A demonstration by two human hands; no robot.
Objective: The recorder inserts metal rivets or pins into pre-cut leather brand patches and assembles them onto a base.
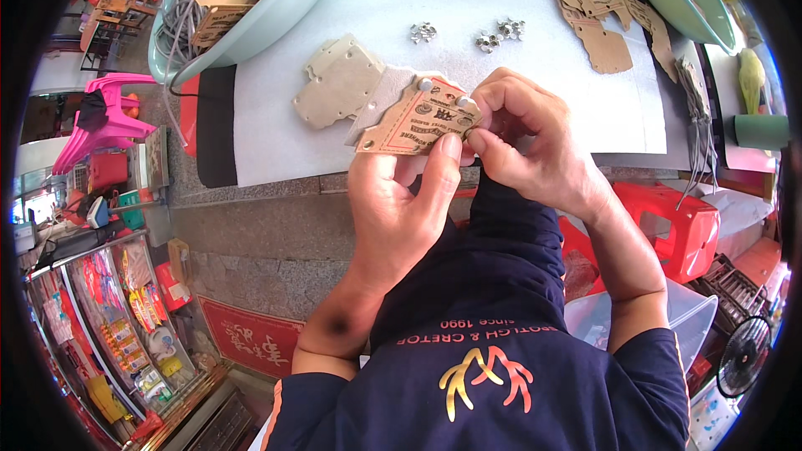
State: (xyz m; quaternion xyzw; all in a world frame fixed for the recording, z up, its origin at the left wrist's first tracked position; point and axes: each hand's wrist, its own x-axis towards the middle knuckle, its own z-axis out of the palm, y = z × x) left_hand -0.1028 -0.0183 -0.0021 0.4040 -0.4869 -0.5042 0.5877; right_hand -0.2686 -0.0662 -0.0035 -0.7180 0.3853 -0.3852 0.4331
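Note:
Above the near edge of the white-covered table, my left hand point(393, 200) grips a tan printed tag point(422, 121) with an irregular outline, thumb across its lower edge. Two round silver fasteners point(425, 84) show along the tag's top edge, and a bare hole is at its lower left corner. My right hand point(535, 138) is closed in a pinch at the tag's right corner. Whatever lies between those fingertips is hidden. Just behind the tag, plain greyish-beige cut pieces point(334, 83) lie overlapped on the white sheet point(276, 129).
Small silver fasteners point(501, 32) lie in clusters farther back. Tan printed pieces point(597, 29) are piled at the right. A pale green basin point(292, 12) with cords and tags stands at the left, another basin point(689, 0) at the far right. Grey cords point(700, 117) hang over the right edge.

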